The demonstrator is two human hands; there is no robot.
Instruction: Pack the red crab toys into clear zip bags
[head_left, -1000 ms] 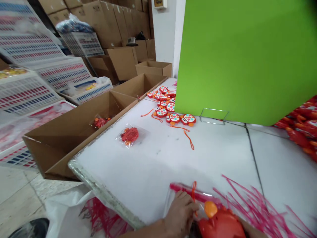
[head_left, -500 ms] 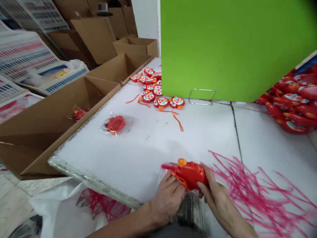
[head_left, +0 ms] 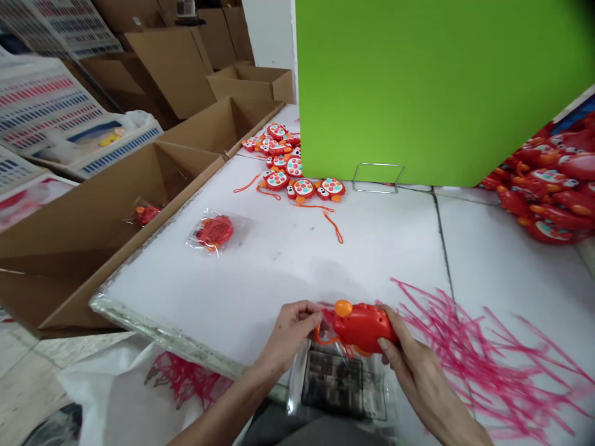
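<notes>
Red toy (head_left: 365, 327) is held by the right hand (head_left: 416, 365).

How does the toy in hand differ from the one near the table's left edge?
The held toy looks unwrapped; the bagged toy lies inside clear plastic. The held toy is in the right hand; the bagged toy rests on the table. Both are red with orange parts.

Hands (head_left: 414, 367) at red toy (head_left: 365, 327) (pink strips (head_left: 469, 365) nearby)
</notes>
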